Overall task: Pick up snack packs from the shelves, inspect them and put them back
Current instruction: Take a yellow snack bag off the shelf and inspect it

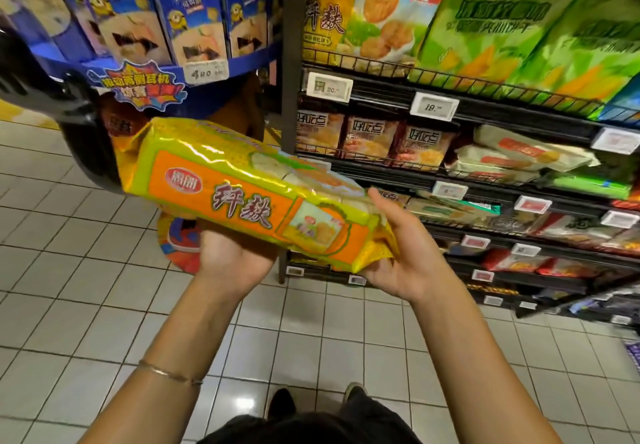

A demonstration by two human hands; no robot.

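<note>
Dark clothing (304,426) fills the bottom edge, with two dark shoe tips (282,402) on the pale square-tiled floor (86,305) just beyond it. Both bare forearms reach forward from there, the left one wearing a thin metal bracelet (169,372). Held between the hands, in front of the shelves and clear of them, is a long glossy yellow-and-orange snack pack with red characters (242,197), lying tilted with its far end up to the left and its near end down to the right. The left hand (232,256) cups it from underneath, its fingers hidden below the wrapper, so their curl cannot be told. The right hand (401,256) grips the lower right end, thumb up along the side and fingers under the crimped seal. To the right stands a black wire-fronted shelf rack (381,166) stocked with yellow and green biscuit bags (502,24) and white price tags (433,106). At upper left, blue cartoon-printed boxes (187,10) sit on a blue display stand (138,73).
</note>
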